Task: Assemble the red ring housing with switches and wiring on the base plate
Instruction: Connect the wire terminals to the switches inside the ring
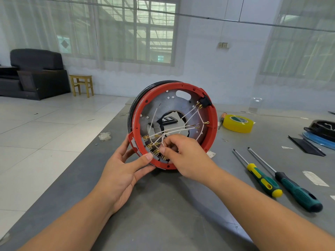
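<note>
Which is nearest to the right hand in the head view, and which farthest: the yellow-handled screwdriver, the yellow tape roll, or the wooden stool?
Measured from the right hand, which pinches a white wire inside the red ring housing:
1. Yellow-handled screwdriver, on the table to its right.
2. Yellow tape roll, farther back on the right.
3. Wooden stool, on the floor, far left.

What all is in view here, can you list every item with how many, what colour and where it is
red ring housing: one, red, tilted up on edge at table centre
base plate: one, grey metal, inside the ring
wires: several, white with brass terminals, across the plate
switch: one, black, upper right of the ring
screwdrivers: two, green handles, one with yellow, table right
tape roll: one, yellow, behind the ring to the right
table: one, grey
stool: one, wooden, far left floor
sofa: one, dark, far left
left hand: one, grips the ring's lower rim
right hand: one, pinches a wire near the terminals
</note>
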The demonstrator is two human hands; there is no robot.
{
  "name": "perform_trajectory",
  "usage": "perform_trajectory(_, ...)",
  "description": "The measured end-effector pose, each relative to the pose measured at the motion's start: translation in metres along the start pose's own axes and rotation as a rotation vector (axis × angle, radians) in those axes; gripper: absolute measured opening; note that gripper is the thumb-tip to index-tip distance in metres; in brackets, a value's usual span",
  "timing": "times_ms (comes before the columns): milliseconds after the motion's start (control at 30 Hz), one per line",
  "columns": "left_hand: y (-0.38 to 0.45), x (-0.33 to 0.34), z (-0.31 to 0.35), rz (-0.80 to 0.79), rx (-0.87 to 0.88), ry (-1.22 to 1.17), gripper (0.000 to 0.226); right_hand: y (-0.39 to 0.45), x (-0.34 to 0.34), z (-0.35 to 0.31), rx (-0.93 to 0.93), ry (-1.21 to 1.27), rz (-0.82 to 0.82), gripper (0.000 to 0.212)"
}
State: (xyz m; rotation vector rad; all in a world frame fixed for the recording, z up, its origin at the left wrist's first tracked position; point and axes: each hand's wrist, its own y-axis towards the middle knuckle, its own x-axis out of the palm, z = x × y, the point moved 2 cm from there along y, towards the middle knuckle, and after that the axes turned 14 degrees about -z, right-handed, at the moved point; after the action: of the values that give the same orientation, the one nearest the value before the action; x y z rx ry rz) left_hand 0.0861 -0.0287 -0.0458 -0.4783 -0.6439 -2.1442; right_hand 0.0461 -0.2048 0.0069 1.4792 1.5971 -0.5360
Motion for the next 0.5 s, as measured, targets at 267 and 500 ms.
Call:
perform_trajectory(267,-0.0005,0.0023,0.0022,-0.007,-0.016,-0.012,0.065,-0.0015,-0.0061,-0.0046,-0.026,-0.067,-0.043,0.014)
perform_trajectory(500,-0.0017,0.0041,0.0022,-0.009,0.003,-0.002,0.069,-0.0036,-0.0091,-0.0097,-0.103,-0.223,-0.053,0.010)
